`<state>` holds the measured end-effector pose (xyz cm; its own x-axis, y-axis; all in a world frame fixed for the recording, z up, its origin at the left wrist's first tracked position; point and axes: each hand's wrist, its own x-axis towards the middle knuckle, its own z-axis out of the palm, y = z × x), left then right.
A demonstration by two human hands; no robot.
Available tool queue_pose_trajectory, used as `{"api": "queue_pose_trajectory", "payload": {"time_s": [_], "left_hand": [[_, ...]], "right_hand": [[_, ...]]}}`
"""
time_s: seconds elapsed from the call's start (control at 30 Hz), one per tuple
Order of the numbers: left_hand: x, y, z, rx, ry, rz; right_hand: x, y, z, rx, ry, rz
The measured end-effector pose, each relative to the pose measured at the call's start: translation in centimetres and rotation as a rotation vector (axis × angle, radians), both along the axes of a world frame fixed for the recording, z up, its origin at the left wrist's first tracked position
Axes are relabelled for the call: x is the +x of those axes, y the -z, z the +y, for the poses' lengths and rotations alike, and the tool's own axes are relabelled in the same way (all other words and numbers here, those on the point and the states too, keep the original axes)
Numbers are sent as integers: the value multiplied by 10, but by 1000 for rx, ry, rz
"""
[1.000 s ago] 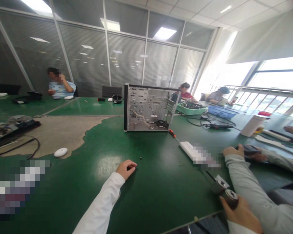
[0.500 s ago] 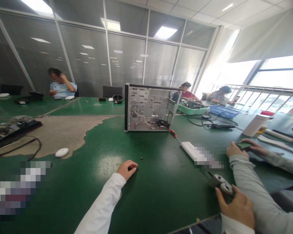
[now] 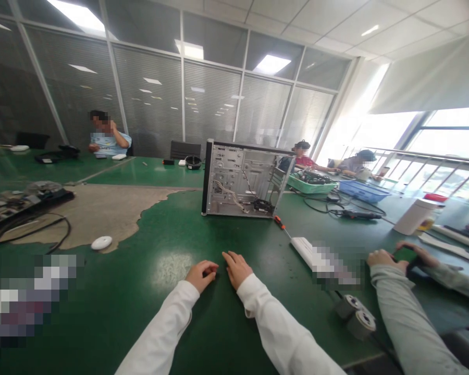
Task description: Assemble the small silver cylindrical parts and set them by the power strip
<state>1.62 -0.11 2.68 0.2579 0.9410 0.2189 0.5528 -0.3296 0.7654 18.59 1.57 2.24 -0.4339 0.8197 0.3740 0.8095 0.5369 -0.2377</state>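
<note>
My left hand (image 3: pixel 202 275) rests on the green table (image 3: pixel 219 328) with curled fingers, thumb and fingertips near each other; nothing plainly shows between them. Just to its right, my right hand (image 3: pixel 236 267) lies palm down with its fingers stretched forward over the tabletop. The two hands do not touch. Beyond them stands an open computer case (image 3: pixel 242 179), with loose cables and a black part inside. An orange-handled screwdriver (image 3: pixel 279 223) lies by its lower right corner. A white power strip (image 3: pixel 308 255) is right of my hands, and two grey cylinders (image 3: pixel 355 316) stand nearer me.
A person's sleeved arm (image 3: pixel 398 302) reaches in at the right. Green and blue baskets (image 3: pixel 315 183) and a white bottle (image 3: pixel 414 216) are farther back. At left lie a round white object (image 3: pixel 101 242) and electronics with cables (image 3: pixel 27 203). Several people sit around the table.
My right hand has let go of the grey cylinders and moved left beside my left hand. The small dark piece on the table no longer shows. The view has shifted slightly.
</note>
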Motion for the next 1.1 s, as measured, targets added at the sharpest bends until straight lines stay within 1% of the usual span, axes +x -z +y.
{"api": "queue_pose_trajectory", "payload": {"time_s": [0.1,0.17,0.3,0.4,0.43,0.5,0.53,0.6,0.67,0.7,0.8,0.87,0.97,1.03,1.1], "left_hand": [[-1,3,2,-9,-5,-24],[-1,4,4,-15,-5,-37],[-1,6,6,-34,-11,-57],[0,5,5,-34,-8,-67],[0,4,5,-35,-8,-65],[1,2,4,-38,-11,-57],[1,1,4,-38,-12,-53],[1,0,3,-33,-8,-43],[1,0,4,-25,-5,-35],[1,1,4,-23,-2,-33],[1,2,5,-27,3,-35],[1,2,5,-28,5,-36],[1,1,3,-26,2,-39],[1,0,2,-28,-2,-40],[1,-1,1,-31,-7,-44]], "right_hand": [[-10,4,20,41,-56,-13],[-10,6,23,48,-60,-6],[1,6,9,54,-61,10],[25,-2,-11,46,-61,74],[38,-7,-18,57,-27,113],[72,-17,-36,99,122,188],[92,-23,-45,125,231,211],[136,-33,-66,192,496,214],[180,-40,-87,244,739,147],[199,-41,-96,257,812,106],[245,-35,-118,228,905,-24],[263,-26,-124,149,908,-64],[275,-13,-124,42,882,-63],[274,-9,-123,44,881,-56],[270,-10,-123,79,889,-49]]}}
